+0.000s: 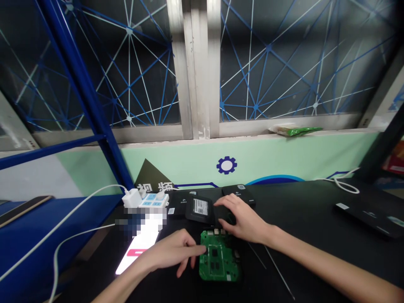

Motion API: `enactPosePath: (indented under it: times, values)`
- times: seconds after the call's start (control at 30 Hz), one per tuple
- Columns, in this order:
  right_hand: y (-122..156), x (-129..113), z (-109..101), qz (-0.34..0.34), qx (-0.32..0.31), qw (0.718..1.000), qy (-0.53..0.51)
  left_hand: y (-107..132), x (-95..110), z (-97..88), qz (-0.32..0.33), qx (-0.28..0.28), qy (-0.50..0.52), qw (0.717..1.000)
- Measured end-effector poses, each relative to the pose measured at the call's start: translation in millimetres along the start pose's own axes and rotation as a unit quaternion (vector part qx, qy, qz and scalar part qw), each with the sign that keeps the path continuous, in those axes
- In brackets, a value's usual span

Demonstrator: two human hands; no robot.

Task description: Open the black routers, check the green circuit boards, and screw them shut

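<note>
A green circuit board [217,257] lies on the black table in front of me, with metal ports along its far edge. My left hand [180,251] is at its left side, index finger stretched out onto the board's edge and the other fingers loosely bent. Beyond the board, my right hand [241,216] hovers with thumb and fingers apart. Its fingertips are close to a black casing [199,209] that carries a white label. Below the right hand two thin metal rods [279,272] reach toward me; their far ends are hidden under it, beside a dark object I cannot make out.
A lit phone [142,244] lies left of my left hand. Behind it is a white power strip [153,200] with a plugged charger [132,198] and trailing cables. Flat black boxes stand at the back, and another black box [369,219] lies right. A blue metal frame rises at left.
</note>
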State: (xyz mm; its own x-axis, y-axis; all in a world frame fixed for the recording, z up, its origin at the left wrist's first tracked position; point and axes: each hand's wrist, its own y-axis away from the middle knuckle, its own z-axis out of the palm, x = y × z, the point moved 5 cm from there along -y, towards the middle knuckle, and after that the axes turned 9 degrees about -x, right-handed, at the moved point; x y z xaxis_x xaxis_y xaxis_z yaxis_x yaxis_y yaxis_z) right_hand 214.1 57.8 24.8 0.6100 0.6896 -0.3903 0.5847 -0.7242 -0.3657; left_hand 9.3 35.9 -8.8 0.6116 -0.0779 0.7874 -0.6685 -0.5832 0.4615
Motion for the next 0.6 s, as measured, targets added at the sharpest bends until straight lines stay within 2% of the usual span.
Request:
enactPosePath:
  times: [0.27,0.4,0.6]
  values:
    - [-45,13,30,0.047,-0.081,0.996,0.01,-1,-5,3.1,-0.039,0.067,-0.068,0.995]
    - [-59,15,39,0.053,-0.108,0.993,0.017,-1,-6,3.3,-0.044,0.066,-0.06,0.995]
    - [-66,20,43,0.036,-0.115,0.993,0.018,-1,-6,2.9,-0.043,0.058,-0.052,0.996]
